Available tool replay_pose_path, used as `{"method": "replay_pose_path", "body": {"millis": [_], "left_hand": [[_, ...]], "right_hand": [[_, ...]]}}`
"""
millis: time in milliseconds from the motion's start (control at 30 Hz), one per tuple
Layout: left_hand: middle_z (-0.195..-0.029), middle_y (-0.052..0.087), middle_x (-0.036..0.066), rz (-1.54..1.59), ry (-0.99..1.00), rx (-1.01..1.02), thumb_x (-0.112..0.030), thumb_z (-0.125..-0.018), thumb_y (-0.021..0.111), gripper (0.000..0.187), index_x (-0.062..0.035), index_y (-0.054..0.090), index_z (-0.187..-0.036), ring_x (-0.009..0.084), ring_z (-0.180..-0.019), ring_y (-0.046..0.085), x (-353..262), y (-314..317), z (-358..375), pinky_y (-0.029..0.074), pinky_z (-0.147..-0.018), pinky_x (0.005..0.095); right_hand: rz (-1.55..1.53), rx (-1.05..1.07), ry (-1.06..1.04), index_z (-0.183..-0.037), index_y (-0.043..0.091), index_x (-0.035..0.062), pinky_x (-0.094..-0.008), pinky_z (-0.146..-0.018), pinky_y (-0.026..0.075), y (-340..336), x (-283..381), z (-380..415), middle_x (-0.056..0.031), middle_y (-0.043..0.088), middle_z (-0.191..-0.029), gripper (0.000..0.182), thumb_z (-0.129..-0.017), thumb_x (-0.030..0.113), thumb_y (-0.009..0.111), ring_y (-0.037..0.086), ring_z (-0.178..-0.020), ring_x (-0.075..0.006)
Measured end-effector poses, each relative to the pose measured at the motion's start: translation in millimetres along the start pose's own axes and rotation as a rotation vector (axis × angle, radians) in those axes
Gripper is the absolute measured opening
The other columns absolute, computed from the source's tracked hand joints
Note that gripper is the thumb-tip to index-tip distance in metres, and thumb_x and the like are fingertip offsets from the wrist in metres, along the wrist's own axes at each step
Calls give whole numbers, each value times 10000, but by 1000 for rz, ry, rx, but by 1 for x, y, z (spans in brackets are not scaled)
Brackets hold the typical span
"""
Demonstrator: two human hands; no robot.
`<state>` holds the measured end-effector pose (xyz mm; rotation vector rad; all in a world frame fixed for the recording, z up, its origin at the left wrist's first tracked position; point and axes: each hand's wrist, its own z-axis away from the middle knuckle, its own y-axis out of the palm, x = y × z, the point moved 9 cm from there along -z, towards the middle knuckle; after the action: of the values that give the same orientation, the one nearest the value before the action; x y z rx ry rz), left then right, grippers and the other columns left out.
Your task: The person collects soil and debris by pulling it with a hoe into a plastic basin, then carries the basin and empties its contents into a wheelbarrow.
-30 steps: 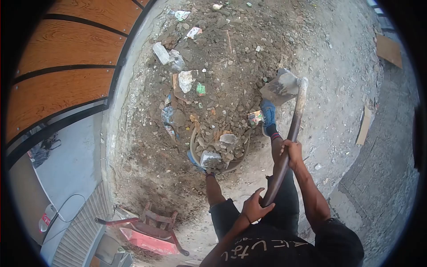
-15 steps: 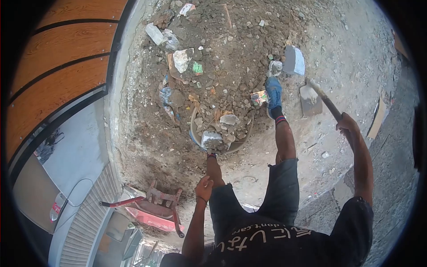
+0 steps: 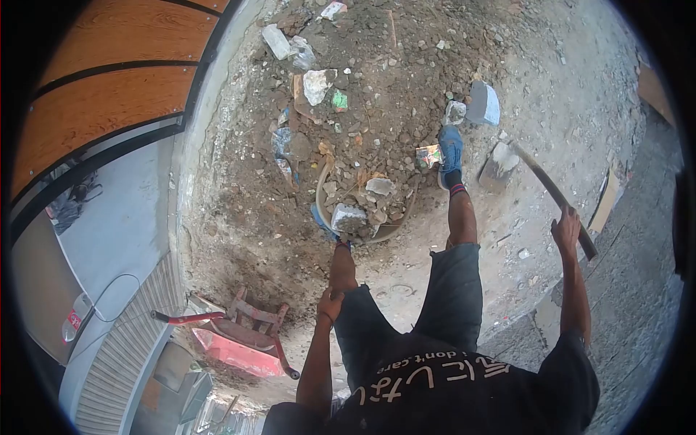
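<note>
My right hand (image 3: 566,230) is closed round the wooden handle of a hoe (image 3: 545,180), near the handle's lower end. The hoe's flat blade (image 3: 499,168) is at the far end of the handle, beside my blue shoe (image 3: 451,148). By my left knee is my left hand (image 3: 330,304), its fingers curled; whether it holds anything is hidden. A round basin (image 3: 395,233) sits between my feet, filled with rubble, including a pale block (image 3: 349,217) and a stone (image 3: 380,186).
Soil and broken stones (image 3: 377,87) spread ahead. A grey block (image 3: 483,104) lies beyond my right shoe. A red wheelbarrow (image 3: 235,351) is at the lower left, near the ribbed wall (image 3: 130,362). Wooden panels (image 3: 130,94) stand at the upper left.
My right hand has moved down and the hoe's handle now extends past it. The blade is turned differently. My left hand has shifted slightly toward my knee. The whole view has shifted slightly.
</note>
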<state>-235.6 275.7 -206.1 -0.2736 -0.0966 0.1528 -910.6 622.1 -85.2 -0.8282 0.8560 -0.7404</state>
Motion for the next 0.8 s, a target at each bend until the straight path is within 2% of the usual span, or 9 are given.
{"method": "replay_pose_path", "body": {"millis": [100, 167, 300, 400, 500, 567, 600, 667, 800], "left_hand": [[-1218, 585, 204, -42, 86, -70, -415, -782, 636, 568, -78, 563, -1232, 354, -1158, 541, -5, -40, -25, 421, -980, 396], [-1152, 625, 181, -125, 204, -155, -389, -775, 639, 484, -81, 628, -1148, 335, -1091, 586, -17, -61, -49, 453, -932, 391], [-1060, 667, 157, -22, 337, -264, -334, -789, 624, 408, -80, 647, -1109, 322, -995, 634, -60, -83, -92, 496, -853, 382], [-1010, 678, 153, 201, 376, -363, -306, -801, 610, 368, -86, 651, -1092, 314, -944, 651, -62, -83, -173, 507, -818, 383], [-1008, 671, 170, -87, 374, -465, -308, -796, 603, 397, -97, 630, -1131, 333, -945, 644, -133, -75, -221, 498, -832, 403], [-1052, 650, 197, -189, 332, -426, -317, -790, 597, 456, -91, 593, -1186, 360, -986, 622, -164, -68, -270, 480, -866, 417], [-1098, 631, 217, -200, 331, -398, -324, -789, 591, 503, -81, 564, -1229, 379, -1026, 602, -167, -63, -303, 464, -898, 423], [-1211, 561, 260, -171, 349, -486, -337, -789, 583, 588, -50, 499, -1295, 408, -1116, 542, -165, -64, -366, 416, -963, 428], [-1221, 553, 265, 120, 320, -275, -334, -773, 563, 615, -41, 484, -1308, 411, -1138, 525, -153, -53, -471, 394, -984, 422]], "right_hand": [[-494, -91, -152, -1073, 560, 39, -432, -860, 462, -26, 88, 51, -198, 581, -1054, 305, -781, 70, 645, 572, -998, -360], [-805, 133, -56, -994, 598, 10, -415, -749, 515, -9, 147, 75, -184, 639, -970, 211, -792, 64, 629, 640, -896, -352], [-1035, 503, -209, -946, 647, 2, -390, -789, 518, 104, 275, 73, -217, 663, -910, 277, -729, 161, 579, 655, -885, -351], [-1022, 832, -57, -949, 659, 4, -414, -827, 503, 252, 351, 73, -247, 652, -942, 304, -704, 171, 589, 636, -911, -391], [-770, 773, -68, -1026, 643, -9, -371, -776, 511, 352, 388, 75, -217, 673, -897, 343, -742, 175, 593, 666, -910, -306], [-769, 640, 72, -1049, 635, -5, -405, -834, 488, 398, 389, 73, -259, 653, -974, 352, -755, 173, 562, 620, -995, -376], [-773, 735, 65, -1064, 619, -18, -446, -877, 459, 432, 398, 69, -289, 625, -1024, 360, -768, 168, 533, 575, -1035, -431], [-929, 649, 198, -1074, 600, -36, -414, -846, 469, 474, 399, 58, -258, 637, -1014, 360, -783, 151, 499, 603, -989, -385], [-1177, 612, 318, -1153, 536, -31, -374, -820, 478, 533, 419, 49, -201, 649, -1016, 409, -770, 111, 504, 631, -933, -321]]}}
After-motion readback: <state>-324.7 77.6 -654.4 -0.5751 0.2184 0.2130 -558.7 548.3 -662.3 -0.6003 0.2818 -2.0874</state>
